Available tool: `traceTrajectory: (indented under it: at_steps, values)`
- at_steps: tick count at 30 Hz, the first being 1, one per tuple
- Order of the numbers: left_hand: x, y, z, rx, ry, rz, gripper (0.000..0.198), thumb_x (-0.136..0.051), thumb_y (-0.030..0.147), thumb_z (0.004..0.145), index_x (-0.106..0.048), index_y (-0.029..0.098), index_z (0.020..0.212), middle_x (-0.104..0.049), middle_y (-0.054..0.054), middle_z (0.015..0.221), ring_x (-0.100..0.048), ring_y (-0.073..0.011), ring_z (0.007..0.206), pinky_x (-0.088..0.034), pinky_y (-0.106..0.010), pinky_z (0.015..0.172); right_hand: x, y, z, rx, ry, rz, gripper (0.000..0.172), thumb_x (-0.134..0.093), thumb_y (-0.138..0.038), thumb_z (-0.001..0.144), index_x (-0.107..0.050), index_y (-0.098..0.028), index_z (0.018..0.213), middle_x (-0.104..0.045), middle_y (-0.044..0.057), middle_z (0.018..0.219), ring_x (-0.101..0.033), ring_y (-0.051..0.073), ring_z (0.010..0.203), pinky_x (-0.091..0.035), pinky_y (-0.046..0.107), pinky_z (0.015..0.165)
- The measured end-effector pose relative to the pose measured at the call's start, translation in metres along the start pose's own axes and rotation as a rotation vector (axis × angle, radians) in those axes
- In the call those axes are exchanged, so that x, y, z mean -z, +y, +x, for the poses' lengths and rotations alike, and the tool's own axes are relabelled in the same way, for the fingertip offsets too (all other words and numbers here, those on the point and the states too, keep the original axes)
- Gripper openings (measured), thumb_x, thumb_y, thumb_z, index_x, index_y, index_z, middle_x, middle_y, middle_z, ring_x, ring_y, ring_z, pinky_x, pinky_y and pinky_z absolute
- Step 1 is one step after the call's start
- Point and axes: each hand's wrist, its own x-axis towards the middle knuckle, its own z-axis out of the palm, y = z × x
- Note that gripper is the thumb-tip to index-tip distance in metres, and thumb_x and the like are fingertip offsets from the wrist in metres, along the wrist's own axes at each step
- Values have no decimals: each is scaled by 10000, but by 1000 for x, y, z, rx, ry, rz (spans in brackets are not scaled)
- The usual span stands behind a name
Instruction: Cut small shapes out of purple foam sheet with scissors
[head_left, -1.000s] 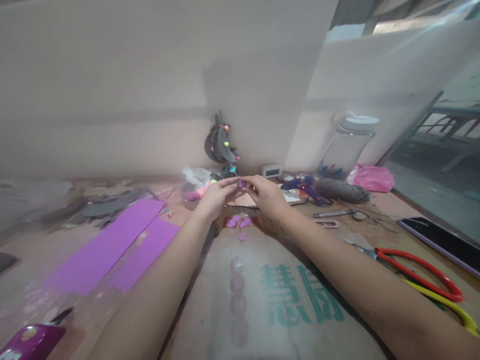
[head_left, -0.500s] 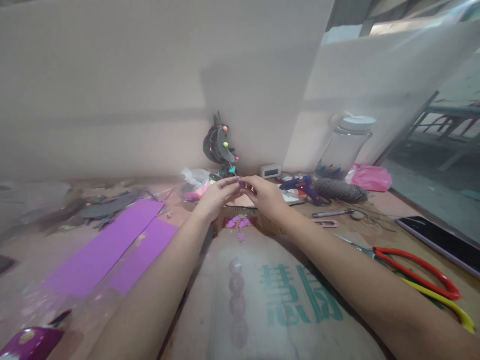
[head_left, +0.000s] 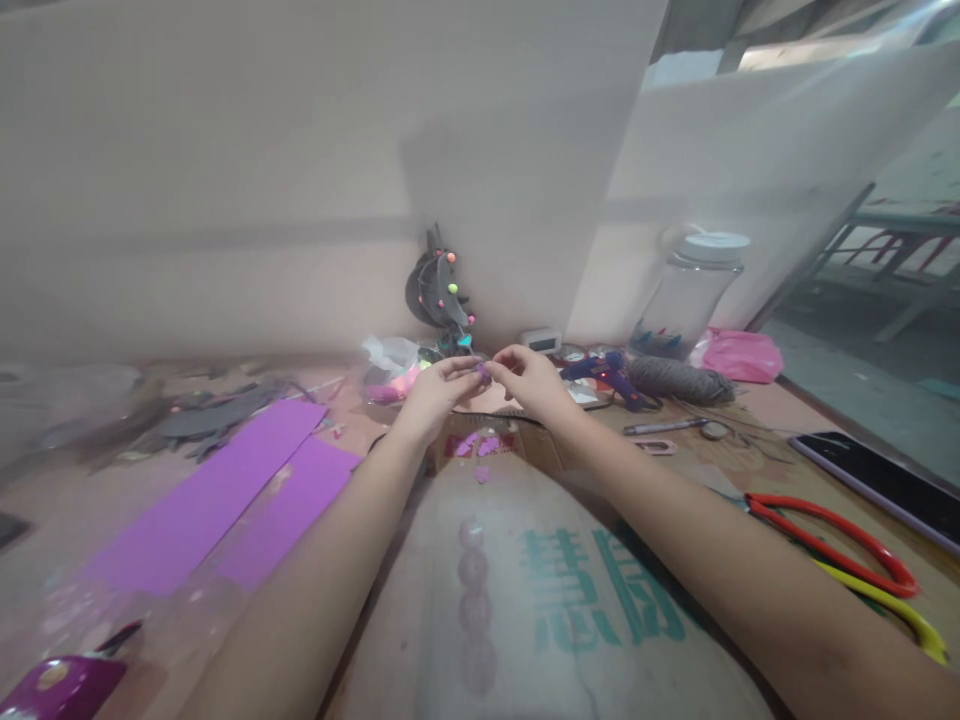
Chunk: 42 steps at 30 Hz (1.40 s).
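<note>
My left hand point(head_left: 435, 392) and my right hand point(head_left: 531, 382) meet at arm's length over the far part of the table. Between their fingertips sits a tiny purple foam piece point(head_left: 482, 369); the left thumb and forefinger pinch it, and the right fingers are curled close beside it. Below the hands lie several small purple cut-outs point(head_left: 480, 445) on a red-printed patch of cardboard. My forearms stretch over a cardboard sheet point(head_left: 570, 600) with green characters.
Purple foam sheets point(head_left: 217, 495) lie at the left, grey scraps behind them. A blue glue gun point(head_left: 611, 375), grey yarn point(head_left: 679, 380), plastic jar point(head_left: 690, 295), pink bag point(head_left: 742, 355), phone point(head_left: 885, 480) and red and yellow scissors point(head_left: 840, 545) are at the right. A dark ornament point(head_left: 442, 290) stands by the wall.
My right hand has lifted slightly and drawn a little away from the left; the purple piece stays at the left fingertips. The view has barely shifted.
</note>
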Motion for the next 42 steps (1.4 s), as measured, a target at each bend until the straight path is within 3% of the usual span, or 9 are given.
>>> traceTrajectory:
  at_steps: [7, 12, 16, 20, 26, 29, 33, 38, 42]
  values:
    - [0, -1, 0, -15, -10, 27, 445, -914, 283, 610, -745, 141, 997, -776, -71, 937, -731, -180, 835, -542, -388, 950, 4, -6, 0, -114, -88, 156, 168, -650, -275, 886, -704, -159, 776, -671, -6, 623, -569, 105, 491, -487, 214, 488]
    - [3, 2, 0, -30, -7, 28, 428, -871, 430, 681, -745, 149, 978, -771, -70, 923, -725, -187, 863, -544, -394, 960, 2, -2, 3, -139, -74, 242, 182, -635, -268, 900, -658, -166, 750, -579, -45, 536, -553, 101, 479, -502, 207, 494]
    - [0, 2, -2, -20, -49, 66, 441, -854, 487, 690, -766, 123, 923, -772, -101, 901, -725, -217, 881, -534, -414, 964, 2, -5, 1, -140, -66, 259, 165, -664, -265, 879, -664, -170, 745, -606, -38, 570, -558, 96, 477, -488, 197, 473]
    - [-2, 0, -3, -21, -45, 94, 416, -876, 419, 665, -777, 130, 948, -776, -100, 917, -725, -225, 883, -521, -434, 969, 1, -4, 0, -116, -70, 275, 159, -698, -296, 853, -675, -171, 757, -657, -17, 635, -566, 96, 487, -484, 197, 460]
    - [-3, 1, -2, -39, -4, 96, 427, -890, 399, 626, -765, 129, 933, -785, -97, 925, -724, -237, 918, -512, -446, 996, -2, 7, 6, -55, -91, 302, 377, -511, -447, 953, -598, -178, 704, -586, -15, 582, -523, 96, 452, -531, 228, 474]
    - [-3, 2, -2, -40, 5, 96, 442, -901, 396, 606, -765, 131, 931, -784, -94, 903, -724, -235, 898, -518, -455, 989, -2, 10, 8, -2, -91, 263, 340, -522, -457, 945, -606, -177, 771, -611, -6, 636, -538, 101, 468, -536, 235, 477]
    - [-3, 2, -3, -43, 7, 97, 421, -899, 394, 613, -776, 141, 926, -782, -86, 896, -724, -229, 877, -526, -450, 983, 2, 8, 4, 128, -52, 122, 164, -606, -324, 909, -638, -193, 1003, -650, -3, 770, -578, 127, 572, -524, 249, 544]
    - [-2, 2, -3, -52, -8, 113, 406, -892, 404, 630, -789, 150, 930, -785, -88, 931, -724, -230, 899, -529, -429, 980, 7, 6, -9, 331, -62, -136, 209, -728, -223, 845, -700, -236, 1052, -699, 39, 995, -626, 177, 799, -475, 286, 757]
    - [-1, 1, -2, -57, -34, 133, 445, -892, 421, 629, -796, 150, 968, -789, -100, 973, -721, -244, 940, -522, -431, 988, 4, 7, -13, 383, -40, -267, 213, -651, -201, 912, -686, -215, 1122, -717, 78, 1056, -651, 205, 877, -461, 292, 789]
